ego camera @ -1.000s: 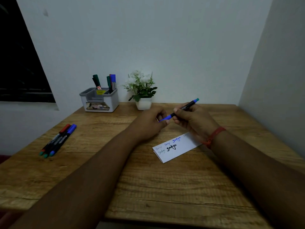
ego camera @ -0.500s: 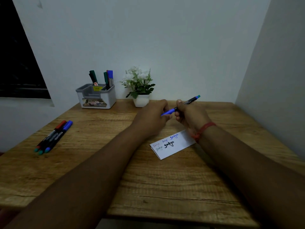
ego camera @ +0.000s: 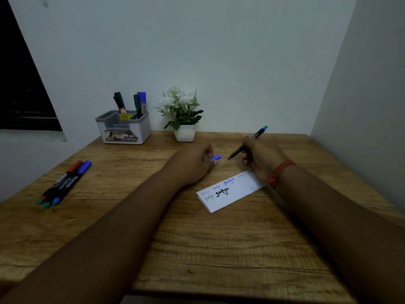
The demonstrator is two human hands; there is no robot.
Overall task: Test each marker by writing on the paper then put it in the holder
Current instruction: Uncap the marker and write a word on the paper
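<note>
Your right hand [ego camera: 260, 157] grips the uncapped marker [ego camera: 246, 143] with its fingers curled round the black barrel, the bare tip pointing down and to the left above the table [ego camera: 219, 249], just beyond the far edge of the paper [ego camera: 232, 193]. Your left hand [ego camera: 192, 165] pinches the blue cap [ego camera: 215, 157] between thumb and fingers, close to the marker tip but apart from it, also just beyond the paper. The paper lies flat on the wood with several written words in different colours. Well to the left of the paper, three capped markers [ego camera: 64, 183] lie side by side on the table. The holder [ego camera: 125, 128] stands far behind and left of the paper, against the wall, with several markers upright in it, and a small potted plant [ego camera: 183, 115] sits just to the holder's right.
</note>
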